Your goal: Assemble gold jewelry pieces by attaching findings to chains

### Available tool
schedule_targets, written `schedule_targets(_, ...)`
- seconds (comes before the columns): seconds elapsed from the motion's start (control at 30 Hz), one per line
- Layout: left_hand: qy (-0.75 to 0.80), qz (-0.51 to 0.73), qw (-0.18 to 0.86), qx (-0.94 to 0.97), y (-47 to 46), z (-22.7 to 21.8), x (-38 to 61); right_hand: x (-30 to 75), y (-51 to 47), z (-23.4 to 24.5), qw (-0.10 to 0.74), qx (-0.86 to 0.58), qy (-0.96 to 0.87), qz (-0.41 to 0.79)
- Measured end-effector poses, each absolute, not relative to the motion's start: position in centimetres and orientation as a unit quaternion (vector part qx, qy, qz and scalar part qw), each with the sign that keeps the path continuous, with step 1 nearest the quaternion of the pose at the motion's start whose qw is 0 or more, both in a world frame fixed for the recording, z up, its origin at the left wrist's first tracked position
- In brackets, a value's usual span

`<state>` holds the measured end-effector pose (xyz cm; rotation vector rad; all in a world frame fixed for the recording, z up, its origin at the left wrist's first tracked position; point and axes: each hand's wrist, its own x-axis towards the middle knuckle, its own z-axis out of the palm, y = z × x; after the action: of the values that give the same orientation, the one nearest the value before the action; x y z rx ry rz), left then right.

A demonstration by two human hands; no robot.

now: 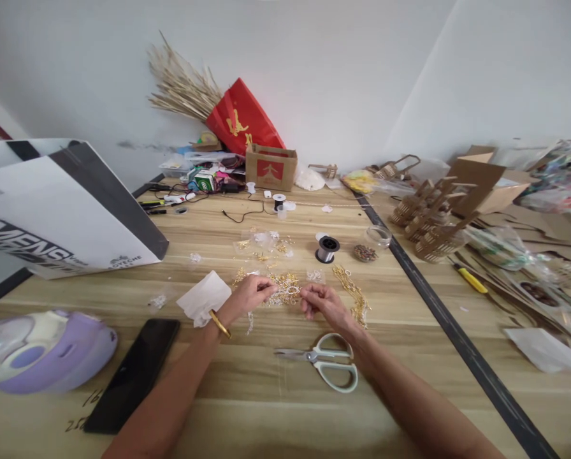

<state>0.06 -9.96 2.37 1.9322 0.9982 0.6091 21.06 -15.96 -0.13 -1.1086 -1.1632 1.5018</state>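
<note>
My left hand (251,294), with a gold bangle on the wrist, pinches into a small pile of gold jewellery parts (285,285) on the wooden table (247,408). My right hand (324,304) is closed in a pinch just to the right of that pile, fingertips close to the left hand's. What each pinch holds is too small to make out. A gold chain (352,290) lies right of my right hand. White-handled scissors (326,362) lie just in front of my right wrist. A crumpled white tissue (203,298) sits beside my left wrist.
A spool of wire (326,248), a small bead dish (364,253) and a glass jar (378,236) stand behind the pile. A black phone (133,373) and a purple device (41,349) lie at front left, a white shopping bag (70,210) behind them. Cardboard models (433,213) crowd the right table.
</note>
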Motion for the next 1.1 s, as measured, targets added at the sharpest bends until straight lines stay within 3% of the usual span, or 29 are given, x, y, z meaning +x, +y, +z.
schedule_targets(0.13,0.390,0.223,0.428,0.785,-10.1,2.7,0.1,21.9,-15.6,-0.2,0.454,-0.459,-0.507,0.571)
schedule_targets(0.3,0.390,0.222,0.501,0.740,-10.4,3.3,0.3,22.6,-15.0,-1.3,0.447,-0.453,-0.535,0.556)
schedule_targets(0.53,0.387,0.306,0.589,0.641,-10.7,2.7,0.9,22.4,-15.3,-1.0,0.387,-0.441,-0.550,0.594)
schedule_targets(0.73,0.386,0.301,0.651,0.580,-10.7,1.9,1.2,21.9,-15.6,0.1,0.432,-0.445,-0.553,0.557)
schedule_targets(1.1,0.365,0.219,0.615,0.663,-11.8,2.0,2.1,21.5,-15.7,-0.1,0.431,-0.411,-0.575,0.561)
